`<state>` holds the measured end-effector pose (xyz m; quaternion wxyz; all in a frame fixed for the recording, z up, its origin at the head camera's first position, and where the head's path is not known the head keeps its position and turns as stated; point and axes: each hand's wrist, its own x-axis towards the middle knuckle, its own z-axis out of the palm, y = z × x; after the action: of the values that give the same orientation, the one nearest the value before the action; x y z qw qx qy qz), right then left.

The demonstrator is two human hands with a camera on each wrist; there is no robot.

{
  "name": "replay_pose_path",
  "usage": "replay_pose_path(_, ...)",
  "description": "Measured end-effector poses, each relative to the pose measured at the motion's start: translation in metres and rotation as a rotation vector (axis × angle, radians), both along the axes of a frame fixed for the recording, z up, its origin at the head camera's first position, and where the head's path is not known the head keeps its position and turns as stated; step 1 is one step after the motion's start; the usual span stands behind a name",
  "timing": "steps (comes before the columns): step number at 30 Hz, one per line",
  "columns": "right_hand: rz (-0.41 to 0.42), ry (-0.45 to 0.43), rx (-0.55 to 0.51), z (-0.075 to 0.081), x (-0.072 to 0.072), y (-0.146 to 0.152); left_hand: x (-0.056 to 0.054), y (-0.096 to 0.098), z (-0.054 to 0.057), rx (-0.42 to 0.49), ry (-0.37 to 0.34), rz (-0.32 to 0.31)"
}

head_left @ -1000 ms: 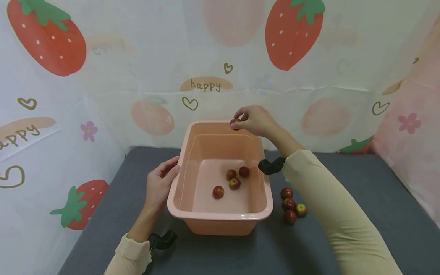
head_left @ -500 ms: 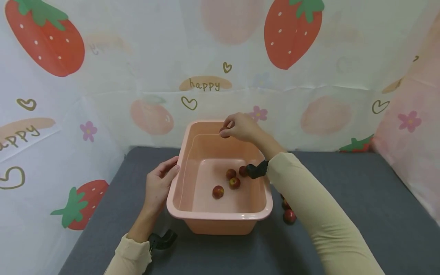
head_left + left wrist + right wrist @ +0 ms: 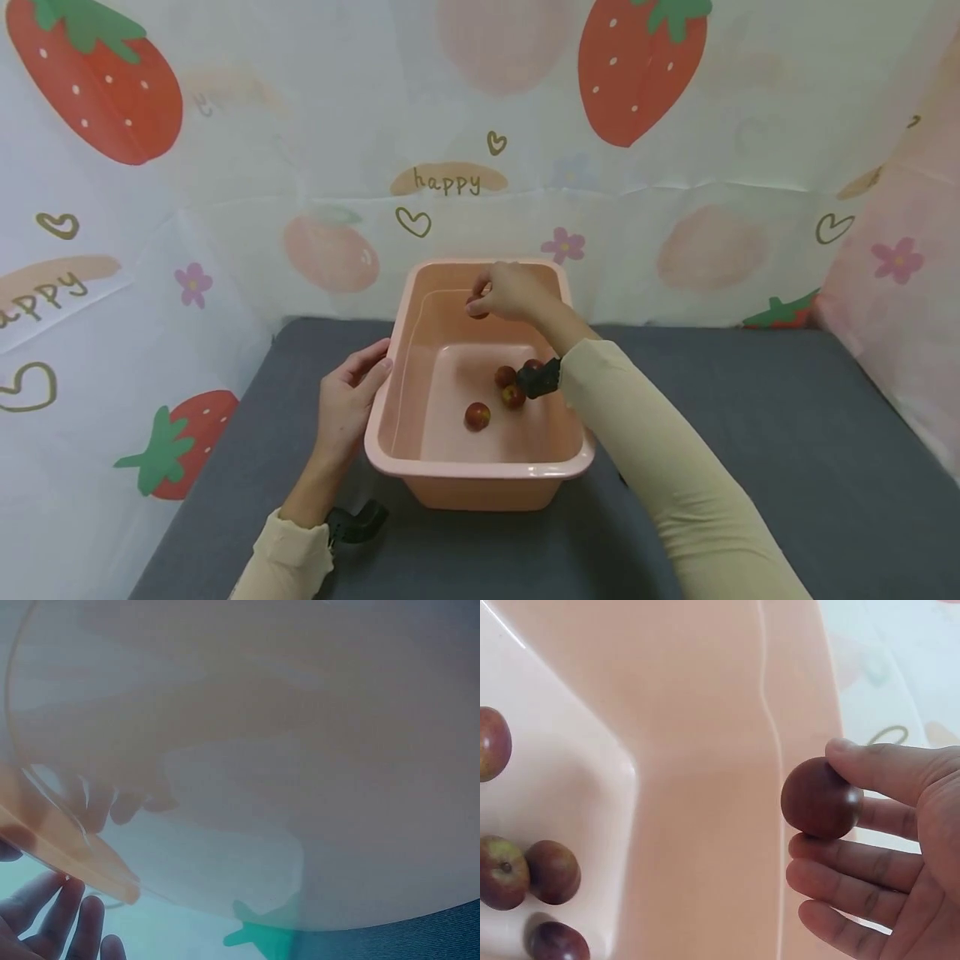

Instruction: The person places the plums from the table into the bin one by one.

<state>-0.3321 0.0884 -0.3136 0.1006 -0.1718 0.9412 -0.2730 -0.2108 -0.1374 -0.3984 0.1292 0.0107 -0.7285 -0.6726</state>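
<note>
A pink plastic basin (image 3: 480, 470) stands on the dark grey cloth, and my left hand (image 3: 347, 404) grips its left rim, thumb on top and fingers outside. Over the far inside of the basin, below rim height in the head view, my right hand (image 3: 513, 292) pinches a small round red fruit (image 3: 821, 798) between thumb and fingertips. Several similar fruits lie on the basin floor: one (image 3: 477, 417) sits apart near the front, the others (image 3: 505, 377) cluster toward the right. The basin's wall (image 3: 225, 735) fills most of the left wrist view.
The dark grey cloth (image 3: 750, 450) spreads to both sides of the basin. A white curtain (image 3: 637, 183) printed with strawberries hangs close behind it. The right sleeve (image 3: 667, 467) covers the spot where more fruits lay on the table.
My right hand has carried the fruit left and down from the far right rim into the basin. The sleeve now hides the table fruits. My left hand stays on the rim.
</note>
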Motion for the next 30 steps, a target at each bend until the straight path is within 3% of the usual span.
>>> replay_pose_path(11,0.037,-0.011,0.091,-0.006,0.000,-0.002,0.000,0.001,0.001,0.017,0.001,0.002)
replay_pose_path(17,0.060,-0.063,0.168,-0.012,-0.002,-0.003,0.001,0.001,-0.001,0.027,-0.004,-0.004)
replay_pose_path(30,0.097,-0.220,0.109,-0.021,0.005,0.003,0.001,0.001,-0.001,0.015,-0.010,-0.002)
